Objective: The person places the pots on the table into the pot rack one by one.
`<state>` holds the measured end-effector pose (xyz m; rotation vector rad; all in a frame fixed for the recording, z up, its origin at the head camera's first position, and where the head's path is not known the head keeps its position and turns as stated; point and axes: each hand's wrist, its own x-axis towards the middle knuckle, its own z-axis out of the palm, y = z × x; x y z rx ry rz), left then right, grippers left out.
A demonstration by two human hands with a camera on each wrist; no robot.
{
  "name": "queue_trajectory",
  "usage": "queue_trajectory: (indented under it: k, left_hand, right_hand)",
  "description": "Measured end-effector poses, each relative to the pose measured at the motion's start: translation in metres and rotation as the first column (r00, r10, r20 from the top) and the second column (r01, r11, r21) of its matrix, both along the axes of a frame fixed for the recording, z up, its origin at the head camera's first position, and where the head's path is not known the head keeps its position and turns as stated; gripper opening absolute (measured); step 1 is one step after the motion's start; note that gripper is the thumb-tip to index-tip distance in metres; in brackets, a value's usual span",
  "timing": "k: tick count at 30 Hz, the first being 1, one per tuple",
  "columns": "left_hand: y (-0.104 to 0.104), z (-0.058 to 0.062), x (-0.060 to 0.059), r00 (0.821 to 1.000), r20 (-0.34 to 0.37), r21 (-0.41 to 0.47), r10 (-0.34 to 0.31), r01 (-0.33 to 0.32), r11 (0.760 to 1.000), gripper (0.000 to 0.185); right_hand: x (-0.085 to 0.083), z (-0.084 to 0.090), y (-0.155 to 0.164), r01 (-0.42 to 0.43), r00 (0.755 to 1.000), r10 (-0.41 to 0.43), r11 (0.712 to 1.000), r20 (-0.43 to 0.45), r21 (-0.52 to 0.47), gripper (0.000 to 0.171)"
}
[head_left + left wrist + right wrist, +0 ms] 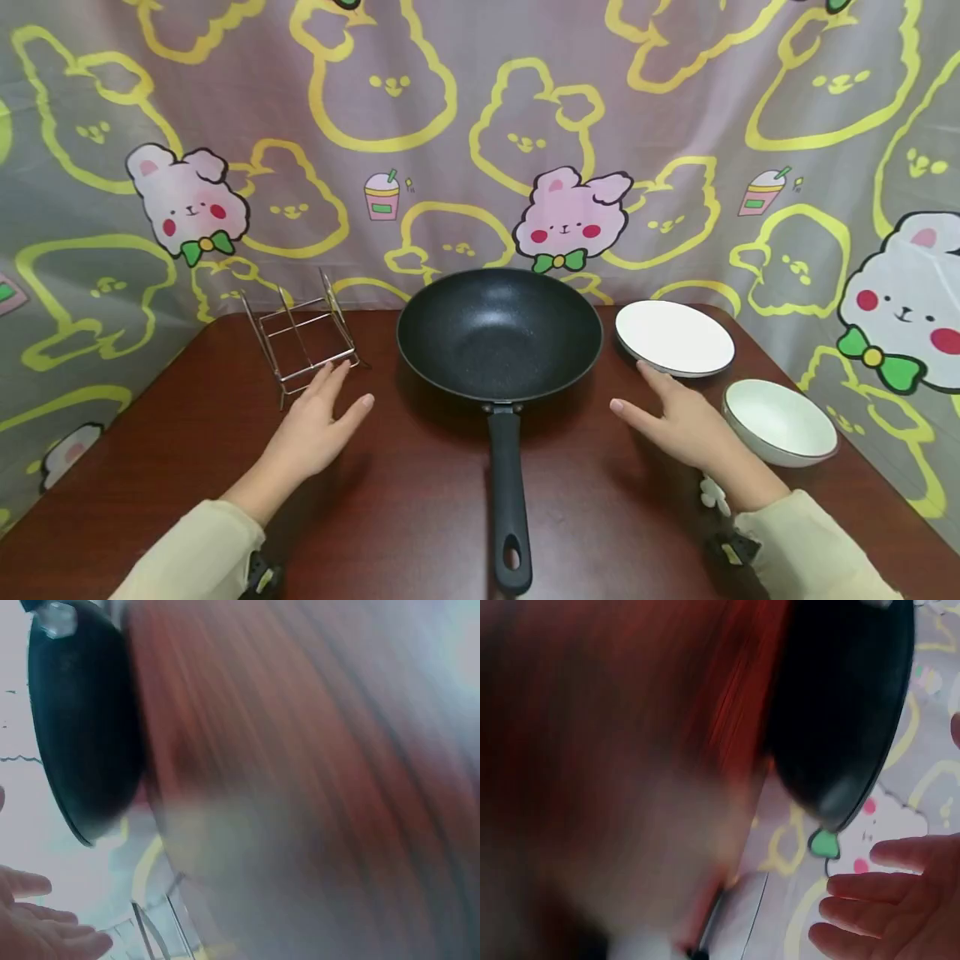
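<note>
Nearest is the handle [507, 483] of the black pan [498, 342], pointing toward the person along the brown table [420, 525]. Left of the pan's handle is the left hand [318, 429], right of it the right hand [678, 421]; on both, fingers are extended, the thumb stands apart, and nothing is held. The head view shows the backs of the hands; the right wrist view adds the palm side of four fingers. Both wrist views show the pan's rounded outer wall, mostly hidden from above. Inside, the pan is wide, deep and dark, with a soft shine toward its far rim. Right of the pan are a pale bowl [780, 421] and, farther, a white plate [675, 336]; left of it, a wire rack [297, 327]. Whether fingertips touch plate or rack, I cannot tell. Behind the pan hangs a rabbit-patterned curtain [450, 183].
</note>
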<state>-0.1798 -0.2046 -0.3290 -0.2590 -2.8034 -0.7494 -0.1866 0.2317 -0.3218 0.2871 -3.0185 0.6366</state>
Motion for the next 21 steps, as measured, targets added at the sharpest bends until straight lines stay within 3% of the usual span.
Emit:
queue_trajectory:
  k: [3,6,10,13,16,21]
  left_hand:
    - [0.011,-0.001,0.003,1.0,-0.025,0.125,-0.017,0.02,0.992,0.055]
    - [0.023,-0.003,0.006,1.0,-0.006,0.23,-0.029,0.03,0.973,0.046]
    - [0.037,-0.006,0.01,0.998,0.041,0.351,-0.043,0.027,0.936,0.038]
    - [0.047,-0.009,0.011,0.997,0.054,0.443,-0.063,0.033,0.896,0.033]
    - [0.057,-0.011,0.011,0.991,0.082,0.565,-0.102,0.038,0.824,0.03]
    - [0.074,-0.014,0.014,0.975,0.126,0.747,-0.182,0.028,0.664,0.028]
  right_hand:
    - [0.008,-0.001,-0.009,0.008,1.0,-0.008,0.996,0.002,-0.084,0.079]
    - [0.016,-0.002,-0.019,0.015,1.0,-0.012,0.983,0.012,-0.183,0.067]
    - [0.026,-0.005,-0.031,0.007,0.999,0.006,0.95,0.041,-0.313,0.054]
    - [0.031,-0.006,-0.04,0.008,0.994,0.037,0.905,0.098,-0.426,0.049]
    - [0.036,-0.009,-0.048,0.019,0.983,0.084,0.834,0.161,-0.551,0.046]
    - [0.043,-0.015,-0.062,0.025,0.944,0.235,0.651,0.232,-0.759,0.047]
